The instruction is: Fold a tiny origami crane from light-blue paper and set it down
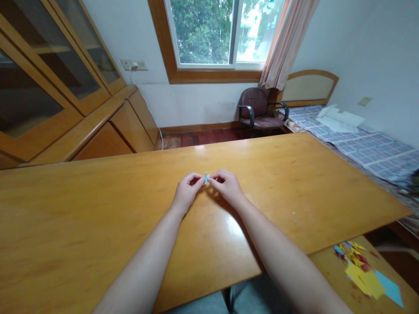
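Observation:
A small light-blue folded paper piece (207,178) is pinched between my two hands, just above the wooden table (98,209). Thumb and fingers of my left hand (189,188) close on its left side. From the right, my right hand (228,186) grips it in a similar pinch. The fingertips cover much of the piece, so its exact folded shape is hard to make out. Both forearms reach in from the bottom of the view.
At lower right, a lower wooden surface (330,274) bears a pile of colourful folded paper pieces (352,255), yellow sheets (365,280) and a blue sheet (389,288). Beyond the table are an armchair (255,104), a bed (363,148) and a cabinet (108,139).

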`<state>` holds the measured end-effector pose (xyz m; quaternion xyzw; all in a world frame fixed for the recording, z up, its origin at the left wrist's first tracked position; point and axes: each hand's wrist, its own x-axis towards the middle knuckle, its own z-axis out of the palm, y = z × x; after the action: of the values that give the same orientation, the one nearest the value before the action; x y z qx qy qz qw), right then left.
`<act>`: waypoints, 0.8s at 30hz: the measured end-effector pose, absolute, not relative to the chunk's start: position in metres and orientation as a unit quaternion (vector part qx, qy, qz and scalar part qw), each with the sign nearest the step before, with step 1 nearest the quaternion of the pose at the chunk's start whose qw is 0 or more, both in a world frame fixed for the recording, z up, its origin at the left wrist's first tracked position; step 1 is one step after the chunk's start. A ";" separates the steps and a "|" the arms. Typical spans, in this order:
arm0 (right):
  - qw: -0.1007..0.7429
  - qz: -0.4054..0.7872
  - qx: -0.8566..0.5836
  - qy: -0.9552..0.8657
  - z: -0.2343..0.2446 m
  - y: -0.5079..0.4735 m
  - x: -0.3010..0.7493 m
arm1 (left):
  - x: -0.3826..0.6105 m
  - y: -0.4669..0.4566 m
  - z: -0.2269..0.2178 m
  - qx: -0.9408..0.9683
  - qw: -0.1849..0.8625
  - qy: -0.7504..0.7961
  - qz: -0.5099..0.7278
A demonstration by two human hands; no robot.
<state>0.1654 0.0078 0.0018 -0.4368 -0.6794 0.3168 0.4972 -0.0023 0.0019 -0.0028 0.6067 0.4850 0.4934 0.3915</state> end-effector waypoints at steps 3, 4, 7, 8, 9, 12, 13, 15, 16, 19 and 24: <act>0.488 0.277 -0.434 -0.705 0.004 0.006 0.165 | -0.002 0.002 -0.002 0.601 0.401 0.485 0.493; 0.486 0.266 -0.433 -0.712 0.004 0.006 0.166 | -0.002 0.002 -0.001 0.597 0.405 0.486 0.494; 0.478 0.245 -0.427 -0.727 0.003 0.007 0.167 | -0.002 0.003 -0.001 0.590 0.415 0.487 0.493; 0.476 0.243 -0.424 -0.731 0.003 0.007 0.168 | -0.002 0.003 -0.002 0.591 0.416 0.486 0.492; 0.473 0.242 -0.421 -0.735 0.003 0.008 0.169 | -0.002 0.003 -0.002 0.594 0.415 0.485 0.489; 0.457 0.248 -0.410 -0.749 0.005 0.010 0.173 | -0.002 0.004 -0.004 0.611 0.403 0.483 0.481; 0.450 0.251 -0.407 -0.754 0.006 0.010 0.174 | -0.002 0.004 -0.004 0.619 0.395 0.482 0.478; 0.435 0.255 -0.405 -0.763 0.008 0.012 0.177 | -0.002 0.004 -0.004 0.636 0.374 0.481 0.474; 0.428 0.255 -0.404 -0.767 0.008 0.012 0.179 | -0.003 0.004 -0.004 0.644 0.364 0.480 0.471; 0.407 0.250 -0.406 -0.779 0.009 0.013 0.182 | -0.003 0.003 -0.005 0.667 0.346 0.476 0.457; 0.396 0.232 -0.407 -0.790 0.006 0.013 0.184 | -0.003 0.003 -0.006 0.677 0.342 0.479 0.442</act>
<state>0.1840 0.0133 0.0063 -0.4071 -0.7897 0.2319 0.3961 -0.0033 0.0033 -0.0062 0.6768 0.4794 0.4417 0.3419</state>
